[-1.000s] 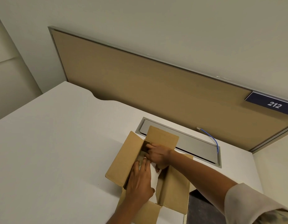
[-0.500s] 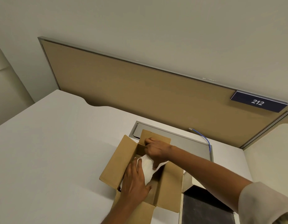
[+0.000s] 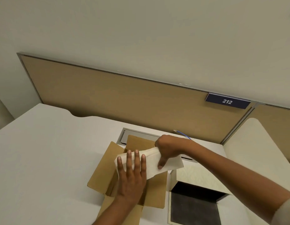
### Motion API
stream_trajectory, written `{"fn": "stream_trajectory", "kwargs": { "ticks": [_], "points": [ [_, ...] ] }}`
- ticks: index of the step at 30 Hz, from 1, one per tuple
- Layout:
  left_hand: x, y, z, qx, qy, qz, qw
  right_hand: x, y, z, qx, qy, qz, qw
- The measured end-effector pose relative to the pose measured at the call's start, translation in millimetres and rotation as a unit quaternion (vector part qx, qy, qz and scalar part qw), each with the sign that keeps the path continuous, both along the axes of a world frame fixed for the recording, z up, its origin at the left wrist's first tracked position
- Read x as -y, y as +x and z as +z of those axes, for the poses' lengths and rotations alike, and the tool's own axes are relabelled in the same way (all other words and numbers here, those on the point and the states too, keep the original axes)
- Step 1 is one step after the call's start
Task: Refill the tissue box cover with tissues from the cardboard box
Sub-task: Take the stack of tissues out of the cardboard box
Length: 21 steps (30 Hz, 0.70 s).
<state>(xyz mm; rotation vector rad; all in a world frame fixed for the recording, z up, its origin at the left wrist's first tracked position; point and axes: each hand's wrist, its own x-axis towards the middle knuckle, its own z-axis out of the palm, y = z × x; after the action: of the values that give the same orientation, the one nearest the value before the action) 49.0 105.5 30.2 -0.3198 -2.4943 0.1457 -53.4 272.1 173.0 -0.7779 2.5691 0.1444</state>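
The stack of tissues (image 3: 150, 161) is out and above the open cardboard box (image 3: 129, 174); the right hand (image 3: 169, 149) has its grip closed on one end, the left hand (image 3: 133, 172) lies flat-fingered against the other; the tissue box cover (image 3: 196, 192) – at four o'clock on the tabletop (image 3: 51, 159) – looks unfilled, so loading remains.

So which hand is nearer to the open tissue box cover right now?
Right. The right hand grips the tissue stack just above and left of the tissue box cover; the left hand lies flat on the stack, farther left over the cardboard box.
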Motion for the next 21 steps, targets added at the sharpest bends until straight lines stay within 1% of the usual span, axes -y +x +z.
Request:
{"fn": "stream_trajectory", "kwargs": {
  "ticks": [2,4,6,8,9,12,14,16,18,21],
  "points": [
    [-7.4,-2.2,3.7,-0.066,-0.028,0.004,0.997,-13.8,13.5,9.0,0.019,-0.011,-0.035,0.999],
    [-15.8,-0.4,2.3,-0.138,-0.035,-0.033,0.989,-31.1,27.4,20.0,0.051,-0.036,-0.082,0.995],
    [-22.2,5.5,-0.1,-0.189,-0.059,-0.072,0.978,-50.6,40.4,31.9,0.084,-0.082,-0.137,0.984],
    [-27.7,10.7,1.7,-0.218,-0.068,-0.085,0.970,-69.5,53.5,43.1,0.124,-0.148,-0.196,0.961],
    [-31.6,11.7,5.4,-0.230,-0.057,-0.088,0.968,-77.2,59.8,47.8,0.148,-0.180,-0.221,0.947],
    [-47.8,5.8,26.7,-0.273,0.014,-0.122,0.954,-95.6,75.4,56.1,0.230,-0.249,-0.274,0.900],
    [-56.0,-1.3,46.5,-0.290,0.055,-0.163,0.942,-106.6,83.0,57.6,0.266,-0.283,-0.299,0.872],
    [-61.1,-4.6,60.6,-0.288,0.075,-0.206,0.932,-117.5,89.2,57.0,0.277,-0.300,-0.322,0.854],
    [-63.8,-2.7,65.3,-0.275,0.069,-0.240,0.929,-126.5,95.5,54.9,0.270,-0.288,-0.336,0.855],
    [-65.5,5.0,61.4,-0.246,0.028,-0.285,0.926,-138.4,105.9,44.8,0.257,-0.253,-0.357,0.861]
  ]
}}
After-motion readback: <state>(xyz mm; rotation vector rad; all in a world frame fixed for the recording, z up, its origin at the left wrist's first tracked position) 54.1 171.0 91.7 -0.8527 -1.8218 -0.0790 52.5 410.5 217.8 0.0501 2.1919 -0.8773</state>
